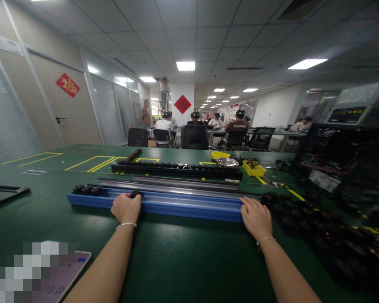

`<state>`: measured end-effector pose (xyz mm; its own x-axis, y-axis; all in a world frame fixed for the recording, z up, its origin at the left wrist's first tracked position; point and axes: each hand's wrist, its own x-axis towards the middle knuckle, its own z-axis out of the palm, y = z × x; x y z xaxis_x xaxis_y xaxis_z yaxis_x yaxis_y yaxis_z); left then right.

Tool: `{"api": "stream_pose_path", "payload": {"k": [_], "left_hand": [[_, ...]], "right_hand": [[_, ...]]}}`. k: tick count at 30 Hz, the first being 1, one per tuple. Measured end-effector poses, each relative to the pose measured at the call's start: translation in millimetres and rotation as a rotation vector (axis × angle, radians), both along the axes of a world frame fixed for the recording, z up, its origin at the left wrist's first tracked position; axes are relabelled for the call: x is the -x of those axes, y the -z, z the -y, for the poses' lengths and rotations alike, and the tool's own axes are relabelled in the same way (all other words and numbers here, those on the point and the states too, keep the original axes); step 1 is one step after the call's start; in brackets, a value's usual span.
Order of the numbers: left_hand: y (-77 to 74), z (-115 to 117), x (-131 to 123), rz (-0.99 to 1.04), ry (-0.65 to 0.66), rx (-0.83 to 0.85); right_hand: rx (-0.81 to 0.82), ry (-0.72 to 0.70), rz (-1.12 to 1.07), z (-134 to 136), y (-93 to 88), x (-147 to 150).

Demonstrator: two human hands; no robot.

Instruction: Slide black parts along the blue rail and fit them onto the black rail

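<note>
Forearms lead out to the hands: left hand has its fingers curled shut over the near edge of the rail, beside a black clip. Right hand lies on the rail's right end, fingers hidden, so I cannot tell their grip. Lying crosswise on the surface, the rail has parts heaped just right and a phone near left.

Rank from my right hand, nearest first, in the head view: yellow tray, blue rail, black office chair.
1. Blue rail: touching, the right hand rests on its right end.
2. Yellow tray: straight behind the hand, farther back on the table.
3. Black office chair: beyond the table's far edge.
</note>
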<state>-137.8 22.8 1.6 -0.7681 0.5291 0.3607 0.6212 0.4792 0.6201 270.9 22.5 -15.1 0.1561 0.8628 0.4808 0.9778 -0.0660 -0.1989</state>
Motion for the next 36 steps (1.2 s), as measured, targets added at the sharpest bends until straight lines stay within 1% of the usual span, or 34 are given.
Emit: {"api": "stream_pose_path", "payload": {"k": [6,15,25,36], "left_hand": [[1.9,-1.7,-1.0,-0.02,0.022,0.029],[1.5,-0.3,-6.9,-0.041,0.03,0.028],[-4.1,2.7,-13.6,-0.056,0.043,0.08],[-2.8,2.9,-15.2,-0.081,0.054,0.078]], "right_hand": [[0.012,-0.002,-0.016,0.9,-0.8,0.6],[0.009,-0.006,-0.006,-0.7,0.0,-0.6],[-0.006,-0.001,0.007,-0.4,-0.2,0.2],[-0.003,0.006,0.013,-0.2,0.3,0.2]]}}
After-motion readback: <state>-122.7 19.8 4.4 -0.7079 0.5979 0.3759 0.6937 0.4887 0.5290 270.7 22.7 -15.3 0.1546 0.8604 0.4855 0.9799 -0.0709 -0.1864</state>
